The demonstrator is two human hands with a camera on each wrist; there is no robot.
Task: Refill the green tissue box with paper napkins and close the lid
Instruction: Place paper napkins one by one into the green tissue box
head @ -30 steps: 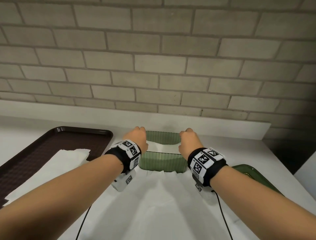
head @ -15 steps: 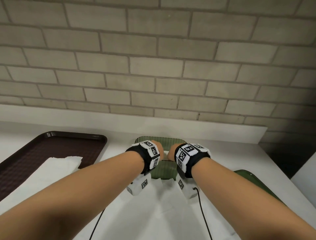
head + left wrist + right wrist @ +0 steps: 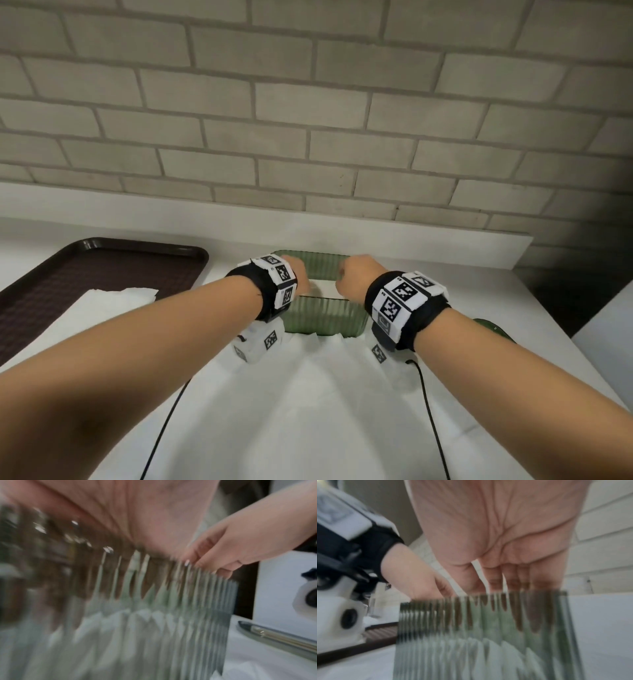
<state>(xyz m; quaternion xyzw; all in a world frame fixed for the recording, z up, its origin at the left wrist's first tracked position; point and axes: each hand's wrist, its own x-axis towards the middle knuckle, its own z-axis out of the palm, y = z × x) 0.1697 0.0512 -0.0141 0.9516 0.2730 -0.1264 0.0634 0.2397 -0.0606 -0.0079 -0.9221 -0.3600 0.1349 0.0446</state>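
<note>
The green ribbed tissue box stands open at the back of the counter, with white napkins inside. Both my hands reach down into it from above. My left hand is at the box's left part and my right hand at its right part. In the right wrist view my right hand's fingers run straight down behind the ribbed wall onto the napkins. My left hand dips in beside them, its fingertips hidden. The left wrist view is blurred. The green lid lies on the counter to the right.
A brown tray sits at the left with a white napkin on it. A large white paper sheet covers the counter in front of the box. A brick wall and a white ledge stand right behind the box.
One second ago my hands were at the box's two ends. They came together over its middle, and now sit a little apart, reaching down inside it.
</note>
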